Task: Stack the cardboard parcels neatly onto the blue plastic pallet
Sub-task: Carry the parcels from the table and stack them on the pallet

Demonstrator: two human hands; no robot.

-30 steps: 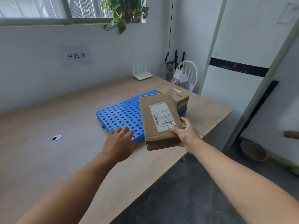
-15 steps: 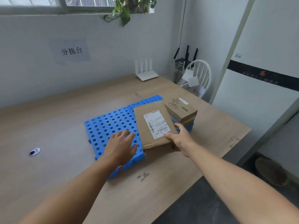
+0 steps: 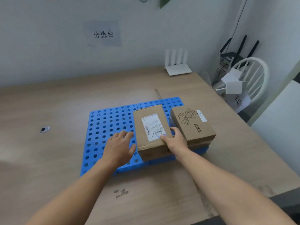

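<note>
Left hand [image 3: 119,147] is flat with fingers spread over the blue pallet [image 3: 105,127], holding nothing. Right hand [image 3: 174,140] grips the near right corner of the labeled parcel [image 3: 151,132], which sits on the pallet beside the flower-print parcel [image 3: 193,125]. White router [image 3: 177,69] at the wall.

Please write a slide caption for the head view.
Right hand holds a labelled parcel on the blue pallet beside a flower-printed parcel.
</note>
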